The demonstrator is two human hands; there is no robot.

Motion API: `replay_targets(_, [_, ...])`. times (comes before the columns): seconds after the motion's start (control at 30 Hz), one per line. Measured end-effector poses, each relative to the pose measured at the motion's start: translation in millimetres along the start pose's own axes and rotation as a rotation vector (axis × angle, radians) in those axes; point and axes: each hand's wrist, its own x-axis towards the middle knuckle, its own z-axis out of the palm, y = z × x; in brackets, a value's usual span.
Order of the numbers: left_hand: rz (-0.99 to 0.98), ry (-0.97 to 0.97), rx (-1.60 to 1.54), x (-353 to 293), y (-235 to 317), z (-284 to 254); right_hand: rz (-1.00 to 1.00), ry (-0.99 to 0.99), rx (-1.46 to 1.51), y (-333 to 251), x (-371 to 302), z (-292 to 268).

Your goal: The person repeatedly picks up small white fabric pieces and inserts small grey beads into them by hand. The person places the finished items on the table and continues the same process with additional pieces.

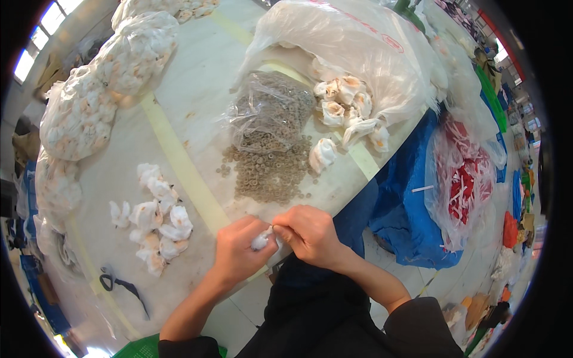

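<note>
My left hand [242,246] is closed round a soft white tuft [261,240] at the near edge of the table. Against it, my right hand [310,234] pinches at the tuft's tip; what sits between its fingertips is too small to make out. Beyond my hands, small brownish rings [262,179] spill from a clear plastic bag [265,113]. Left of my left hand lies a loose pile of white tufts [158,224]. Several white pieces with orange-brown tints [346,98] lie at the mouth of a large clear bag [358,42], and a single one [323,156] lies beside the rings.
Filled clear bags of white pieces [77,113] line the table's left side. Black-handled scissors [124,287] lie near the left front. Pale yellow tape strips [173,149] cross the tabletop. Off the right edge stands a blue sack [406,203] with a clear bag of red and white strips [462,185].
</note>
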Motion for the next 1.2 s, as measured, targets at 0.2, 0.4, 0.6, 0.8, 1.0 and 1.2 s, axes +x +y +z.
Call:
replay_targets(0.2, [0.01,0.031,0.041,-1.4,-4.6,-2.2,-0.098,0.1,-0.316,17.0,13.7,-4.9])
replay_targets(0.4, [-0.1,-0.019,-0.03,2.2,0.7,-3.1,-0.096,0.039,-0.448,27.2,23.6,-3.7])
replay_targets(0.6, [-0.117,0.001,-0.086,5.1,3.6,-6.2,-0.109,0.02,-0.442,29.8,27.0,-1.1])
replay_targets(0.8, [0.028,0.113,-0.027,6.7,-1.3,-5.4,-0.096,0.018,-0.446,34.2,27.4,1.6])
replay_targets(1.0, [-0.159,0.036,-0.019,-2.0,-1.2,-14.3,-0.089,-0.01,-0.46,29.5,30.5,-2.6])
replay_targets(1.2, [-0.128,-0.057,-0.051,2.0,0.1,-8.4,-0.045,0.022,-0.402,31.9,32.5,-0.6])
